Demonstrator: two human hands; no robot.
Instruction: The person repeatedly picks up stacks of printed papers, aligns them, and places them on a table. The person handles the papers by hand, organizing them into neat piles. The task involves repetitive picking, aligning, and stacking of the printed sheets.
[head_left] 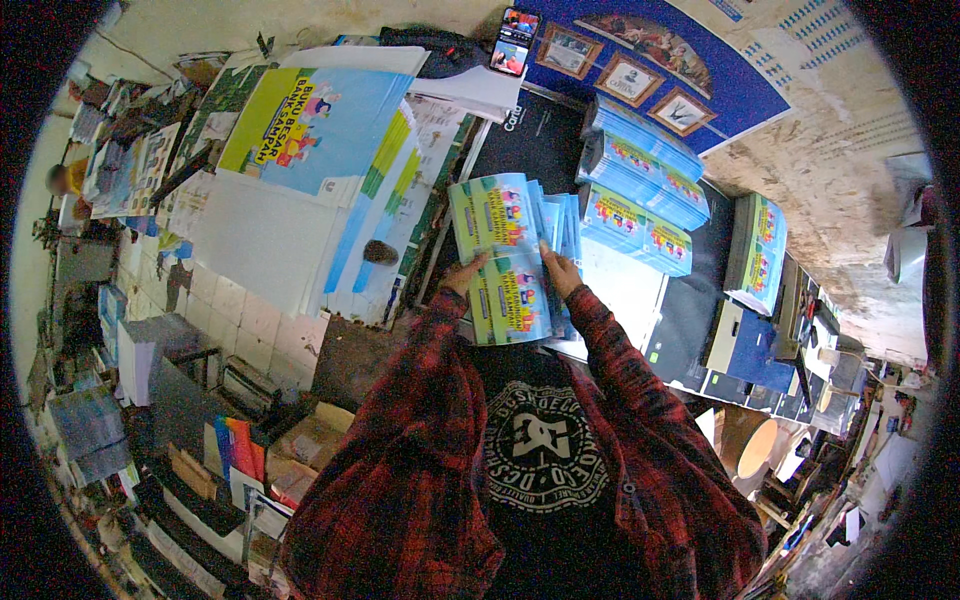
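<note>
In front of my chest I hold printed booklet covers (508, 325), yellow-green and blue with cartoon figures, the same design printed twice one above the other. My left hand (466, 274) grips their left edge, thumb on top. My right hand (560, 272) closes on the right edge, where more blue-edged booklets (571, 225) fan out behind. How many sheets each hand pinches is hidden. Farther right on the dark table lie several fanned stacks of the same booklets (640, 215).
Large printed sheets (310, 125) lie on a pile at the left, with a dark round object (380, 252) beside them. Another booklet stack (757, 250) stands at the right. A phone (514, 42) leans at the back near a blue board (745, 60) with framed pictures.
</note>
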